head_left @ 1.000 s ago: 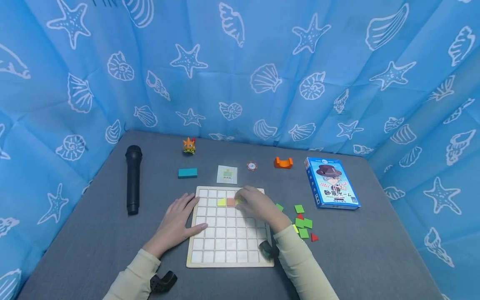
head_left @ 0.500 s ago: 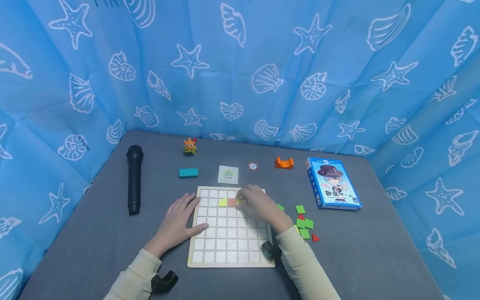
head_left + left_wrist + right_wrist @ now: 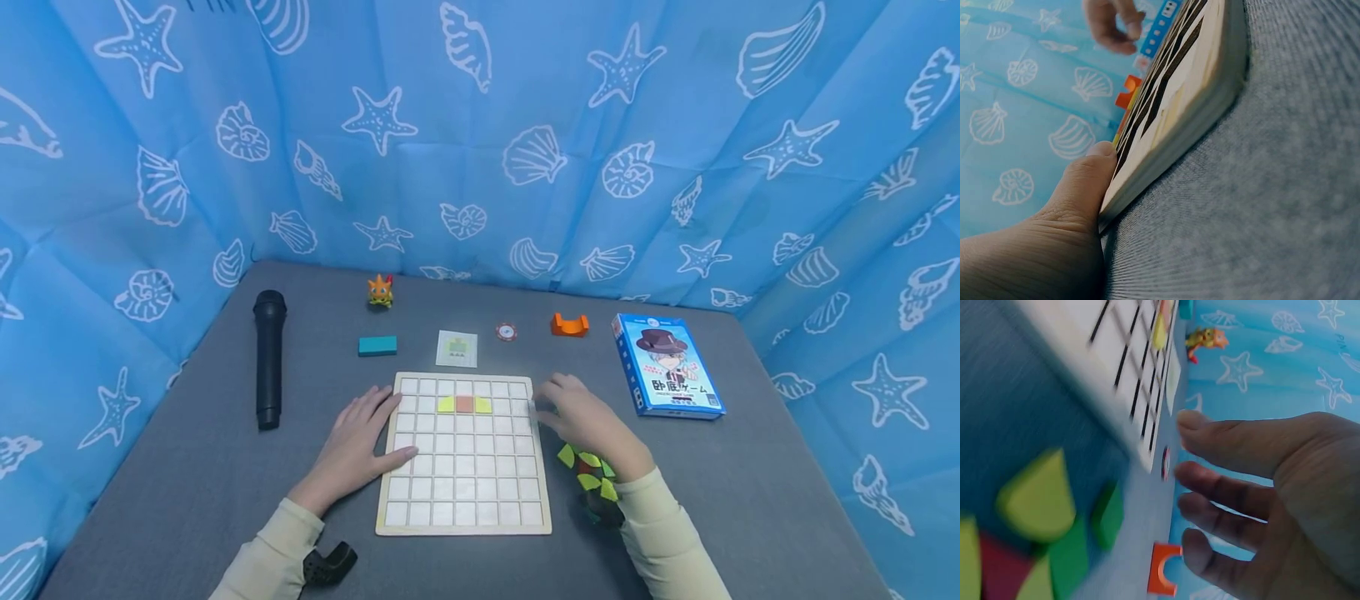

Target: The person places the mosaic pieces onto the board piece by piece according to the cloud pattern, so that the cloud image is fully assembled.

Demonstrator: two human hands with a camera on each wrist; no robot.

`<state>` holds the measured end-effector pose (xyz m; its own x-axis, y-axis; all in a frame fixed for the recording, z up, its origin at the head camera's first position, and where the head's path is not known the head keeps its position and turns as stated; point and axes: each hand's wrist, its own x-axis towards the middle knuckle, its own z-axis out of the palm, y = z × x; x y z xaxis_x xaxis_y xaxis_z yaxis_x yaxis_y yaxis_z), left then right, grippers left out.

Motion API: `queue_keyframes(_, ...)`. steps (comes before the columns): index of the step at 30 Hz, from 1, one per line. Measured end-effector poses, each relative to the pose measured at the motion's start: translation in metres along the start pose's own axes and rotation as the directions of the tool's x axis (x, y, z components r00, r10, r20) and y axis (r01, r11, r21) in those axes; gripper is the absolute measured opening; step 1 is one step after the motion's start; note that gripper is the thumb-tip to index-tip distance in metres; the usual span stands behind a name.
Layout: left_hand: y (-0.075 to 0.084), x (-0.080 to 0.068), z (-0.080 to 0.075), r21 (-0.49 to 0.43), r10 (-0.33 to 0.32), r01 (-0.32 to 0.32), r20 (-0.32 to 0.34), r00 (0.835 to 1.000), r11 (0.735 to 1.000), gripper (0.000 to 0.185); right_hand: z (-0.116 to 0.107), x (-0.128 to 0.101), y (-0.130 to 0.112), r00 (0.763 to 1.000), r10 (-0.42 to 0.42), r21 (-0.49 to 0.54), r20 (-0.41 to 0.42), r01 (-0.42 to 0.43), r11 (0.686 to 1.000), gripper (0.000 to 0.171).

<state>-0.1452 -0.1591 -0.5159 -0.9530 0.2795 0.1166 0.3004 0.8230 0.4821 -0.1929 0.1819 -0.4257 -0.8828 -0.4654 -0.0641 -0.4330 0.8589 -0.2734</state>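
A wooden grid board [image 3: 463, 500] lies on the grey table. In its second row sit a yellow piece [image 3: 446, 405], an orange-red square [image 3: 464, 404] and another yellow piece [image 3: 483, 406] side by side. My left hand [image 3: 360, 442] rests flat against the board's left edge, its thumb [image 3: 1082, 187] pressing the rim of the board [image 3: 1179, 112]. My right hand [image 3: 581, 417] hovers open just right of the board, holding nothing, over a heap of loose green, yellow and red pieces [image 3: 588, 479]. In the right wrist view the fingers [image 3: 1229, 444] are spread above the green pieces [image 3: 1035, 500].
Behind the board lie a black microphone [image 3: 267, 358], a teal block [image 3: 377, 345], a pattern card [image 3: 456, 348], a round chip [image 3: 506, 332], an orange block [image 3: 569, 325] and a small orange toy [image 3: 379, 292]. A blue game box [image 3: 663, 364] lies at the right. Blue curtains close in the table.
My right hand has left the board's second row and moved right, off the board, leaving the second yellow piece beside the orange-red square. The left hand has stayed put.
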Motion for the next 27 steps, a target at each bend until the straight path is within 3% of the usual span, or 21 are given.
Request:
queue_keyframes(4,0.001,0.000,0.001,-0.007,-0.003,0.003,0.006,1.000,1.000,0.087,-0.003,-0.017,0.008,0.992,0.086,0.005,0.097,-0.087,0.996,0.013)
queue_keyframes(10,0.000,0.000,0.000,-0.002,-0.011,0.011,0.004,1.000,1.000,0.088,0.000,-0.035,0.009,0.949,0.218,0.058,0.229,-0.236,0.970,0.014)
queue_keyframes(27,0.000,0.000,0.000,0.000,-0.003,0.003,-0.002,1.000,1.000,0.087,0.014,-0.040,-0.003,0.943,0.274,-0.057,0.189,-0.268,0.962,0.021)
